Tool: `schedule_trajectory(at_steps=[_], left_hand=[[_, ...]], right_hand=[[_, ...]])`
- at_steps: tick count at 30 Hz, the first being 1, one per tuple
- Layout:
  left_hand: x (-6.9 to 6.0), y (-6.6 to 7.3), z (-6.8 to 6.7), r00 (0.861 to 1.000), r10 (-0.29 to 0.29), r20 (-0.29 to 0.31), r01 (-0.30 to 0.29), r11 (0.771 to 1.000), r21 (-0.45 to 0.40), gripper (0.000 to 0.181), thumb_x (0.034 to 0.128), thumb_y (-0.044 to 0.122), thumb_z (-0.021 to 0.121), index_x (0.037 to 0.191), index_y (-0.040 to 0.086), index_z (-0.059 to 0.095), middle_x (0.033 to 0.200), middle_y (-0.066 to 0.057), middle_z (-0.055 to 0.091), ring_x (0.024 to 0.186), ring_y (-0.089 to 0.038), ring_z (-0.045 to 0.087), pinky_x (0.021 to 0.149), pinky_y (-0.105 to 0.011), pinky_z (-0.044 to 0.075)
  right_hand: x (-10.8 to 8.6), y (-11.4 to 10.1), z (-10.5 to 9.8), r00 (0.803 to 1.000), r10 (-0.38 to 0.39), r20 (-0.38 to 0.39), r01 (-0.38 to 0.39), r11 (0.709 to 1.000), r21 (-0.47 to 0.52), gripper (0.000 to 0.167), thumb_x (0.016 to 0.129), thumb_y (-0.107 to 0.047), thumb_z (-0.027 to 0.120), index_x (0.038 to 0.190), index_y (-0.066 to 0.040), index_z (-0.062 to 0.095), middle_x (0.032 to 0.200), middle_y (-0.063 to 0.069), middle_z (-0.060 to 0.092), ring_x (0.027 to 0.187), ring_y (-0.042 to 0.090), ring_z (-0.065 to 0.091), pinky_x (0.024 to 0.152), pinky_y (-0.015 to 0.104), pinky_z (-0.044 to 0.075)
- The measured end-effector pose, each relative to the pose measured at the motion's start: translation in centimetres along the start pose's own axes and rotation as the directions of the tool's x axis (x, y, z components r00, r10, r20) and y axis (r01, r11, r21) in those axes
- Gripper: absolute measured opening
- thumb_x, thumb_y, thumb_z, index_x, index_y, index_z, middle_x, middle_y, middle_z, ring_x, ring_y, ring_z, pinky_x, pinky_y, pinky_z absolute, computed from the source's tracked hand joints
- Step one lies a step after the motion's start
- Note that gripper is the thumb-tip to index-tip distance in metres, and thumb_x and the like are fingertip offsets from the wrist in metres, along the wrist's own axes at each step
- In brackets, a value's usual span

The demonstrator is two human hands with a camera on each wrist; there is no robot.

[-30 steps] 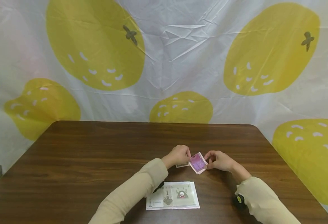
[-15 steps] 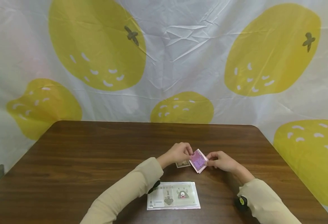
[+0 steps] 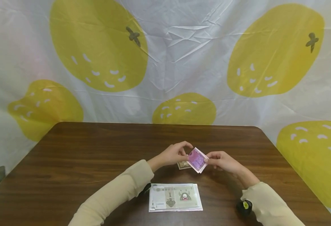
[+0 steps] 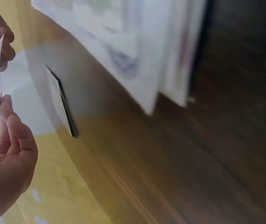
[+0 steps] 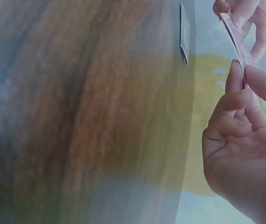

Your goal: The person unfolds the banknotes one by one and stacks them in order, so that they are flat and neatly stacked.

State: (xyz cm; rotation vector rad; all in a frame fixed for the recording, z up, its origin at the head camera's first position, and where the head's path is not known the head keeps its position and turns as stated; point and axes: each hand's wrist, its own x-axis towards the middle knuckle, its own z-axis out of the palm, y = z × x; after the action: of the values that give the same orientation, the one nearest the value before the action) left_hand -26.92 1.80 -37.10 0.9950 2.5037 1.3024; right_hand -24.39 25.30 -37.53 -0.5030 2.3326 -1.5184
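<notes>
A small folded purple-pink banknote (image 3: 197,160) is raised above the table between my two hands, tilted. My left hand (image 3: 174,154) pinches its left edge between thumb and fingers. Opposite, my right hand (image 3: 224,162) pinches the right side, thumb on the printed face. From the right wrist view the note (image 5: 237,42) appears edge-on, its layers slightly parted. On the table behind the left fingers lies a small folded brownish note (image 3: 184,165), partly hidden. Nearer me lies a stack of larger notes (image 3: 176,197), a greenish-grey one marked 1 on top.
The brown wooden table (image 3: 97,150) has rounded far corners. Behind it hangs a white cloth (image 3: 182,62) printed with yellow fruit. Dark bands with small devices (image 3: 244,207) sit at the wrists.
My left hand has moved left and slightly up, and the purple-pink note has shifted a little up and left. My right thumb has come further onto its face. The stack stays put.
</notes>
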Motion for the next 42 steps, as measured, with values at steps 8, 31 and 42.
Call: schedule_trajectory(at_steps=[8,31,42], left_hand=[[-0.8,-0.2,-0.1,0.994,0.085,0.067,-0.084,0.996,-0.025,0.049,0.0821,0.005,0.060,0.127,0.012,0.043,0.071,-0.006,0.059,0.063,-0.019,0.056,0.051,-0.023,0.042],[-1.8,-0.5,-1.1,0.970,0.143,0.195,-0.112,0.980,-0.165,0.007,0.0867,0.009,0.055,0.083,0.003,0.056,0.072,-0.020,0.058,0.061,-0.033,0.054,0.053,-0.037,0.046],[-2.7,0.4,-1.5,0.985,0.081,0.155,-0.056,0.986,-0.156,0.022,0.0894,0.014,0.052,0.073,-0.001,0.056,0.065,-0.012,0.058,0.057,-0.028,0.053,0.054,-0.039,0.044]], right_hand=[[0.2,0.1,0.5,1.000,-0.018,-0.004,0.018,1.000,-0.024,0.022,0.085,-0.015,0.057,0.089,0.007,0.058,0.058,0.000,0.045,0.048,0.007,0.037,0.041,0.020,0.029],[0.1,-0.9,2.7,0.997,-0.037,0.071,0.036,0.999,0.014,0.023,0.086,-0.017,0.057,0.078,0.005,0.055,0.053,-0.003,0.041,0.044,0.005,0.032,0.040,0.019,0.025],[-0.2,-1.2,2.7,0.994,-0.084,0.068,0.085,0.996,-0.009,0.027,0.091,-0.017,0.049,0.082,0.006,0.059,0.052,0.001,0.039,0.044,0.007,0.033,0.040,0.021,0.024]])
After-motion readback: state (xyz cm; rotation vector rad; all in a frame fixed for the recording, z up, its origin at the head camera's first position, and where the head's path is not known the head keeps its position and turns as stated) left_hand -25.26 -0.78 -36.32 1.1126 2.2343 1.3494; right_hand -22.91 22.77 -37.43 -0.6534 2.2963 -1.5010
